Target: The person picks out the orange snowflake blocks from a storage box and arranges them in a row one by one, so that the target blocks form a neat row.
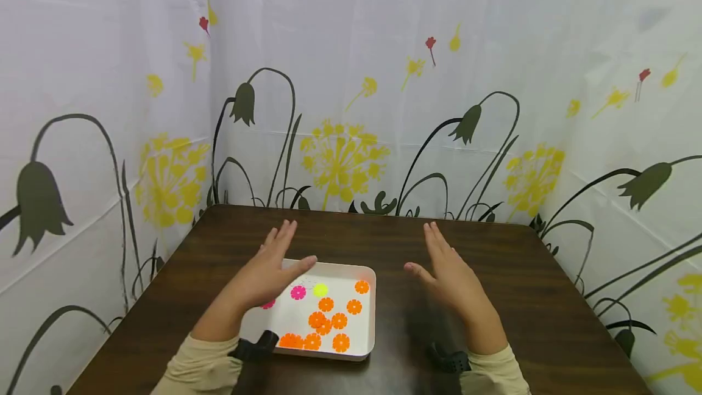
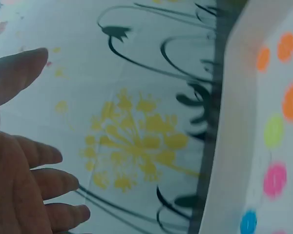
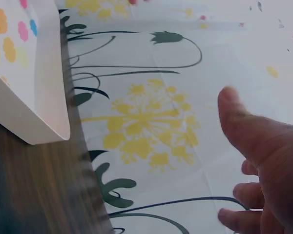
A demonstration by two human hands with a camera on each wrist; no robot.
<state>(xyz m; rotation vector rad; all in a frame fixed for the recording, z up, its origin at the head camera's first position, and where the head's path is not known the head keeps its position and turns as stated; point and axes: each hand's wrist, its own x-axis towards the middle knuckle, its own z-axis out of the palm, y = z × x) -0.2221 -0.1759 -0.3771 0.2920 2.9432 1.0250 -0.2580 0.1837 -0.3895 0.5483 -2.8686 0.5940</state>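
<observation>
A shallow white tray (image 1: 364, 316) stands on the dark wooden table, left of centre. Inside it lie several small flower-shaped pieces: many orange pieces (image 1: 341, 342), a pink piece (image 1: 298, 292) and a yellow piece (image 1: 320, 290). The left wrist view also shows a blue piece (image 2: 248, 222) in the tray. My left hand (image 1: 269, 276) is raised over the tray's left side, fingers extended, thumb apart, holding nothing; it hides part of the tray. To the right of the tray, my right hand (image 1: 452, 279) is held up likewise, palm facing inward and bare.
The dark wooden table (image 1: 466, 249) reaches back to a white curtain (image 1: 351, 47) printed with yellow and green flowers, which also hangs on both sides. Dark straps with small cameras (image 1: 450, 359) sit on the wrists.
</observation>
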